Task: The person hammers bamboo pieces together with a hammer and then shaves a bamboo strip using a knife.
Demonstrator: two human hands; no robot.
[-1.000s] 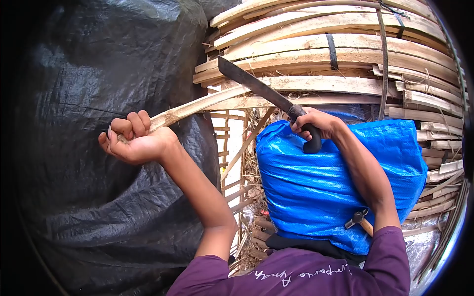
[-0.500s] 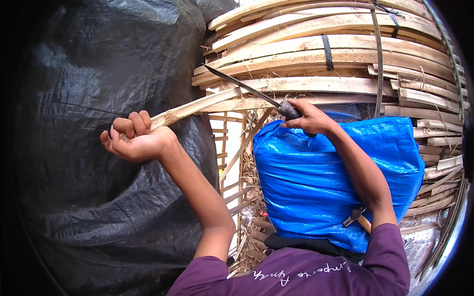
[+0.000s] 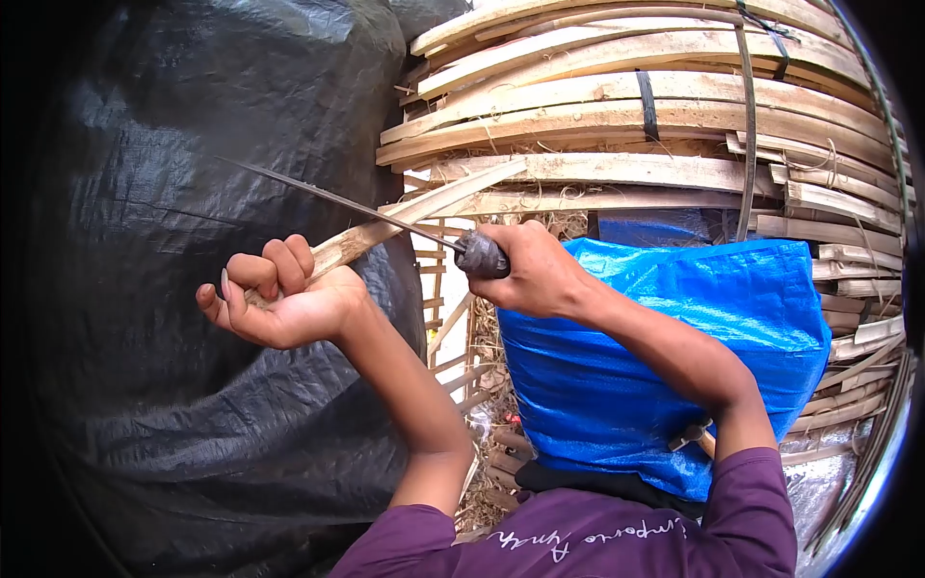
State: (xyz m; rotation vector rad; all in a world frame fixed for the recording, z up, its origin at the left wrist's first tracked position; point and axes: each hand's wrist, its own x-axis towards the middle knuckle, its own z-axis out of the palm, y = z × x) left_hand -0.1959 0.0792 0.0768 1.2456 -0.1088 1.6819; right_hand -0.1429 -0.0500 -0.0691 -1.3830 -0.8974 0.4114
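My left hand (image 3: 289, 294) is closed around the lower end of a pale split bamboo strip (image 3: 434, 200), which slants up to the right. My right hand (image 3: 535, 268) grips the dark handle of a machete (image 3: 337, 199). The blade is seen nearly edge-on, points up to the left and crosses the strip just beyond my left hand. Whether its edge is cutting into the strip cannot be made out.
Stacked bamboo strips (image 3: 617, 118) with black ties fill the upper right. Blue sheeting (image 3: 665, 356) covers my lap, with a hammer (image 3: 692, 436) on it. A black tarp (image 3: 173, 385) hangs at the left. Bamboo slats (image 3: 448, 342) show between them.
My right hand has moved left and slightly down with the machete, whose blade now crosses the strip nearer my left hand. The strip's far end has shifted, and my left hand is slightly lower and further right.
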